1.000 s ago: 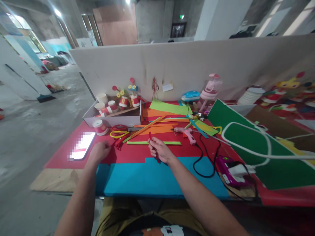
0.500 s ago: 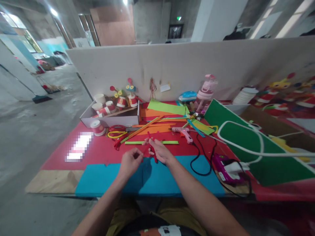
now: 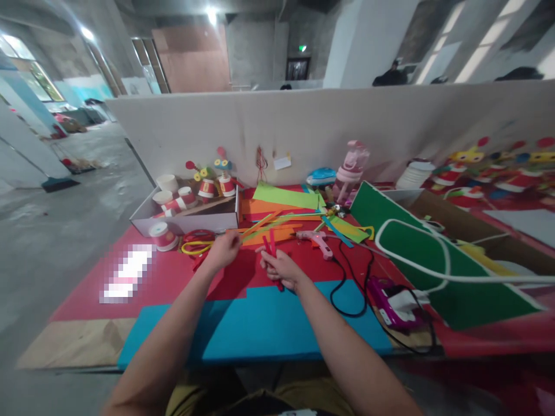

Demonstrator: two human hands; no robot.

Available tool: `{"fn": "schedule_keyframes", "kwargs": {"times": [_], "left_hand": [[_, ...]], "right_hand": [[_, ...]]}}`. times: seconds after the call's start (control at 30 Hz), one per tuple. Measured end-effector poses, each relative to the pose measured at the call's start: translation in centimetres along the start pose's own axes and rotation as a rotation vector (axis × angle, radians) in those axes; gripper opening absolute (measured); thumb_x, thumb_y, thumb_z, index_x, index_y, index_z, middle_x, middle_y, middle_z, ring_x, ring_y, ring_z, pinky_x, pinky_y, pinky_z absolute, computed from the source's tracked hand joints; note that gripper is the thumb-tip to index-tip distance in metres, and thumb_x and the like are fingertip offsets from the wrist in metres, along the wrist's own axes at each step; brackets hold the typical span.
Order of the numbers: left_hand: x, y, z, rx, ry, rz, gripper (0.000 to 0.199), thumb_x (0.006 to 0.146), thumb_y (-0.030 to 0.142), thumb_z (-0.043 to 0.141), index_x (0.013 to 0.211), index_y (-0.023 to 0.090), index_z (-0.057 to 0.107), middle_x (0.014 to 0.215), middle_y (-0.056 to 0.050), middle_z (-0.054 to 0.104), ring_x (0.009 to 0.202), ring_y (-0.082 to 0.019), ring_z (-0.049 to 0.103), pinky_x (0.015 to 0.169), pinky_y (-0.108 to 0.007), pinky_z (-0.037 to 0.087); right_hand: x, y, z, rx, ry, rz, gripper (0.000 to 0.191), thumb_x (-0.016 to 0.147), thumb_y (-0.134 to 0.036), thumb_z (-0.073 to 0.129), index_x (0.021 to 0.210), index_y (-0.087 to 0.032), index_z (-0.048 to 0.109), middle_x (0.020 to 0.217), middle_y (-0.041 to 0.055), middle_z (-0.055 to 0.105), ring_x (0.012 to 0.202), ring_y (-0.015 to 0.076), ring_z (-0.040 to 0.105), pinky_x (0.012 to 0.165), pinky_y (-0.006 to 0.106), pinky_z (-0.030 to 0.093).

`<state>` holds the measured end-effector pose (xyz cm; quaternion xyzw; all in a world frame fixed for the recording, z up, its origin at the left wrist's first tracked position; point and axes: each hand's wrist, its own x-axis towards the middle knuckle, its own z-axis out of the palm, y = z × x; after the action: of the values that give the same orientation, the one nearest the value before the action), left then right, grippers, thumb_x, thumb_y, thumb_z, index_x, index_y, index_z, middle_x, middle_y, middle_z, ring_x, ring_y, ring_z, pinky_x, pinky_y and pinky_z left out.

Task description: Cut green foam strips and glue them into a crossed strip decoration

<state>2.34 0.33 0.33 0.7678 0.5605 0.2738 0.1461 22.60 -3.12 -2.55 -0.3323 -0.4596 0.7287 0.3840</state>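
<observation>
My right hand point(image 3: 281, 268) is closed around red paper strips point(image 3: 272, 241); two ends stick up above the fingers and the lower ends show below the palm. My left hand point(image 3: 225, 249), fingers closed, is further left, over the handles of the yellow-handled scissors point(image 3: 195, 248). From its fingertips a light green paper strip point(image 3: 271, 224) runs up to the right, beside an orange-yellow strip point(image 3: 255, 226). The fingers partly hide where these strips end. To the right of my right hand lies a pink glue gun point(image 3: 318, 241).
A white box point(image 3: 186, 222) of paper cups and cup figures stands at the back left, a paper cup point(image 3: 163, 236) before it. Blue sheet point(image 3: 260, 329) covers the front edge. At right are a purple power strip point(image 3: 394, 306), cables and a green board point(image 3: 403, 254).
The green strip that lay across the red surface has left that spot. My left hand has moved forward and left to the strips. Two red strips now stand apart in my right hand.
</observation>
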Motion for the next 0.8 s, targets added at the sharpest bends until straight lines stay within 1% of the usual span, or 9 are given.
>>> {"fn": "schedule_keyframes", "kwargs": {"times": [0.1, 0.17, 0.27, 0.3, 0.37, 0.43, 0.5, 0.63, 0.8], "left_hand": [[0.1, -1.4, -0.9, -0.274, 0.160, -0.127, 0.009, 0.078, 0.027, 0.054, 0.073, 0.019, 0.053, 0.059, 0.002, 0.056, 0.058, -0.013, 0.052, 0.059, -0.024, 0.036], [-0.2, -2.0, -1.3, -0.480, 0.218, -0.155, 0.015, 0.078, 0.032, 0.056, 0.073, 0.019, 0.051, 0.058, 0.003, 0.055, 0.055, -0.012, 0.052, 0.058, -0.023, 0.037], [-0.7, -1.6, -1.6, -0.754, 0.224, -0.175, 0.021, 0.075, 0.035, 0.062, 0.076, 0.018, 0.050, 0.061, 0.003, 0.056, 0.053, -0.010, 0.053, 0.056, -0.022, 0.039], [-0.9, -1.2, -1.6, -0.824, 0.208, -0.189, 0.024, 0.073, 0.035, 0.065, 0.078, 0.018, 0.050, 0.061, 0.003, 0.057, 0.052, -0.010, 0.053, 0.056, -0.022, 0.040], [-1.2, -0.3, -1.3, -0.927, 0.151, -0.211, 0.028, 0.069, 0.035, 0.069, 0.079, 0.018, 0.049, 0.061, 0.004, 0.057, 0.052, -0.010, 0.055, 0.056, -0.022, 0.041], [-1.4, 0.7, -0.7, -0.978, 0.065, -0.190, 0.029, 0.069, 0.034, 0.070, 0.079, 0.018, 0.048, 0.060, 0.004, 0.058, 0.053, -0.011, 0.057, 0.058, -0.023, 0.043], [-1.6, 1.4, 0.0, -0.974, -0.022, -0.167, 0.030, 0.069, 0.033, 0.071, 0.077, 0.018, 0.046, 0.059, 0.004, 0.058, 0.054, -0.012, 0.059, 0.058, -0.024, 0.044], [-1.7, 1.7, 1.1, -0.918, -0.158, -0.164, 0.031, 0.070, 0.037, 0.070, 0.079, 0.018, 0.047, 0.060, 0.003, 0.059, 0.056, -0.014, 0.061, 0.058, -0.025, 0.046], [-1.6, 1.2, 0.6, -0.886, -0.024, -0.164, 0.031, 0.080, 0.046, 0.058, 0.078, 0.015, 0.057, 0.067, 0.000, 0.061, 0.060, -0.011, 0.055, 0.061, -0.023, 0.043]], "right_hand": [[0.3, 0.7, 0.7, -0.187, -0.013, -0.012, 0.037, 0.083, -0.048, 0.054, 0.110, -0.024, 0.049, 0.069, -0.0066, 0.052, 0.037, 0.0024, 0.028, 0.036, 0.015, 0.022], [1.1, 0.9, 1.3, -0.343, -0.017, -0.055, 0.037, 0.082, -0.049, 0.055, 0.107, -0.022, 0.053, 0.076, -0.0023, 0.056, 0.044, 0.0052, 0.041, 0.040, 0.018, 0.032], [3.0, 0.5, 2.0, -0.599, 0.169, -0.302, 0.045, 0.068, -0.047, 0.071, 0.102, -0.019, 0.060, 0.098, 0.0079, 0.061, 0.084, 0.0173, 0.059, 0.066, 0.028, 0.048], [3.7, 0.2, 2.2, -0.621, 0.252, -0.399, 0.049, 0.066, -0.047, 0.074, 0.104, -0.020, 0.061, 0.108, 0.0101, 0.060, 0.099, 0.0209, 0.057, 0.077, 0.031, 0.048], [5.0, -0.3, 2.4, -0.507, 0.335, -0.486, 0.046, 0.071, -0.050, 0.067, 0.105, -0.020, 0.063, 0.113, 0.0108, 0.061, 0.109, 0.0223, 0.053, 0.089, 0.035, 0.045], [5.9, -0.7, 2.4, -0.294, 0.319, -0.445, 0.043, 0.079, -0.053, 0.057, 0.101, -0.018, 0.065, 0.101, 0.0087, 0.066, 0.098, 0.0197, 0.058, 0.087, 0.034, 0.046], [6.1, -0.9, 2.0, -0.136, 0.279, -0.371, 0.043, 0.078, -0.054, 0.057, 0.095, -0.017, 0.067, 0.086, 0.0053, 0.068, 0.082, 0.0167, 0.061, 0.078, 0.031, 0.048], [5.4, -1.1, 1.0, -0.048, 0.276, -0.294, 0.036, 0.069, -0.050, 0.068, 0.082, -0.016, 0.071, 0.069, 0.0013, 0.065, 0.063, 0.0121, 0.056, 0.063, 0.025, 0.045], [4.3, -1.2, 1.2, -0.095, 0.160, -0.178, 0.032, 0.069, -0.046, 0.069, 0.070, -0.014, 0.069, 0.057, -0.0010, 0.059, 0.050, 0.0075, 0.047, 0.048, 0.020, 0.039]]}}
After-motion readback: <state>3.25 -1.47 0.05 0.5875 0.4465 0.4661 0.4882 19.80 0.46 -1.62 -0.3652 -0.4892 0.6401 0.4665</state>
